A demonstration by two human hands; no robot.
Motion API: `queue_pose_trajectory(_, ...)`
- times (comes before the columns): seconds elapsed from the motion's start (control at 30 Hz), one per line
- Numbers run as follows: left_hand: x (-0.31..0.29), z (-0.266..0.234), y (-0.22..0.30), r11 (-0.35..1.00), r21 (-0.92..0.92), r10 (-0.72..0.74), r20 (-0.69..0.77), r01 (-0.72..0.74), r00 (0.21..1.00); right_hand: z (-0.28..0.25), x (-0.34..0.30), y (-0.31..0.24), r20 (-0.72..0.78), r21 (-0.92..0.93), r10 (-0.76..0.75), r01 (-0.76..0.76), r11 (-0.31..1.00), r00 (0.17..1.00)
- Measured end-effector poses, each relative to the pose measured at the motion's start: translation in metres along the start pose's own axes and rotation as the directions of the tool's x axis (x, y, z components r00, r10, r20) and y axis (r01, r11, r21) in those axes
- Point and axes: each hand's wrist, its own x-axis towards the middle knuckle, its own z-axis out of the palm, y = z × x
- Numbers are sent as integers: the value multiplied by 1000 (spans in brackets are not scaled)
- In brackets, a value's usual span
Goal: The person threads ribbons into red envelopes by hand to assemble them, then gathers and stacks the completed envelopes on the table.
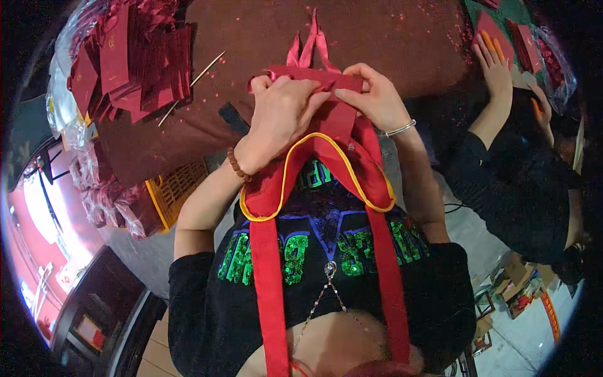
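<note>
Near the table's front edge, both my hands are on a dark red paper piece (339,117), folded or bag-like, with its exact kind not clear. My left hand (281,108) bends its fingers over the left side, the thumb reaching toward the middle. On the right edge, my right hand (378,99) pinches the paper between thumb and fingers. The two thumbs nearly meet. Shiny red ribbon (309,50) runs from its far side onto the table, and a bit of ribbon shows beside my left fingers. The fingertips of my left hand are partly hidden.
On the brown table (264,38), a heap of red paper pieces (129,63) lies far left by a thin stick (191,88). A yellow crate (176,191) stands below. At right, a co-worker's hand (495,69) with orange finger covers touches red paper. My red apron (295,182) hangs in front.
</note>
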Motion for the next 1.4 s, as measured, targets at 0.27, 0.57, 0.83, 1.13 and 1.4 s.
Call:
queue_pose_trajectory(0.27, 5, 0, 5, 995, 71, -74, 18, 73, 997, 4, -1, 0, -10, 8, -67, 67, 998, 998)
queue_pose_trajectory(0.57, 2, 22, -9, 990, 138, 73, -242, -41, 967, 0, -3, -8, -4, -156, -22, 21, 988, 1000)
queue_pose_trajectory(0.83, 0, 19, -7, 970, 224, 158, -264, -99, 951, 2, -2, -9, 11, -75, -5, 5, 997, 1000)
queue_pose_trajectory(1.13, 1, 15, -2, 967, 228, 154, -177, -111, 972, 3, -2, -5, 11, -102, -73, 74, 992, 997)
queue_pose_trajectory(1.4, 6, 15, 0, 961, 229, 197, -180, -153, 964, 3, -2, -2, 14, -131, -91, 92, 987, 996)
